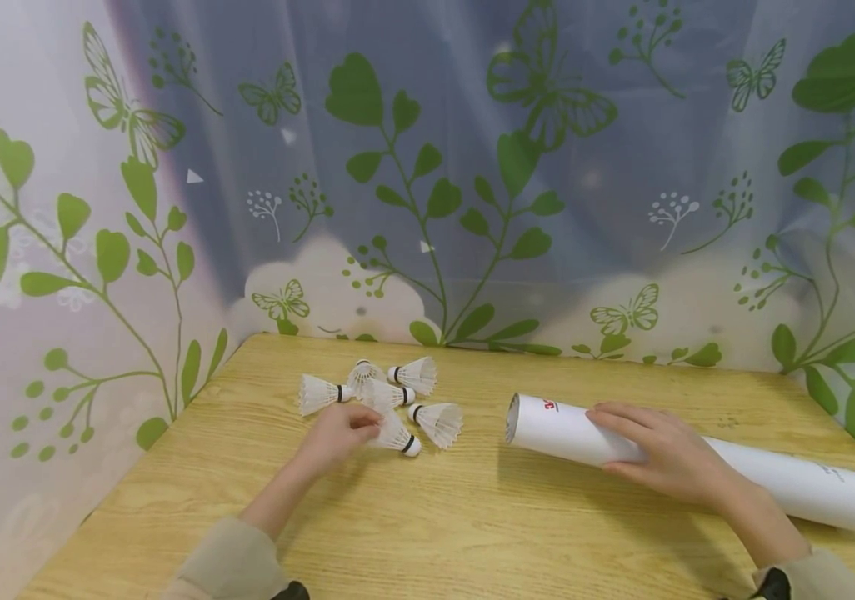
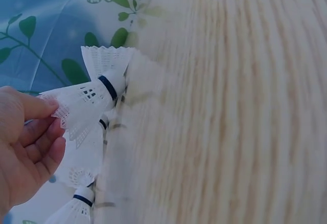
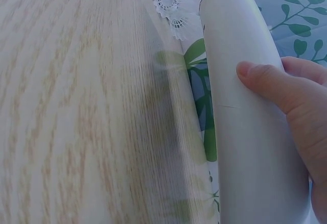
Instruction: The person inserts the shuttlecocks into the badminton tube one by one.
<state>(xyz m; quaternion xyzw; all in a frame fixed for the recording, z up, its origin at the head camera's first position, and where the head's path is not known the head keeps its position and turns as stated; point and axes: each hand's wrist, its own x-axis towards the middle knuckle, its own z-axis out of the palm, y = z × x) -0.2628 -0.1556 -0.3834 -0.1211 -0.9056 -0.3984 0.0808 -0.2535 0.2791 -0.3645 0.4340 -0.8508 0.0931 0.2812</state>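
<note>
The left hand [image 1: 340, 435] pinches a white shuttlecock [image 1: 396, 435] by the rim of its skirt, thumb against fingers. Its black-banded cork points to the right. In the left wrist view the thumb [image 2: 43, 106] presses on that skirt [image 2: 76, 104]. Around it lie several more shuttlecocks, one with its skirt to the right [image 1: 438, 423] and one at the left [image 1: 322, 393]. The right hand [image 1: 660, 446] grips a long white shuttlecock tube [image 1: 787, 479], fingers over the top and thumb on the near side. The tube slants, its left end raised above the table.
A light wooden table [image 1: 427, 533] lies under everything. Behind it and on the left hangs a curtain [image 1: 427, 208] printed with green leaves and butterflies. Beige sleeves [image 1: 228, 562] cover both forearms.
</note>
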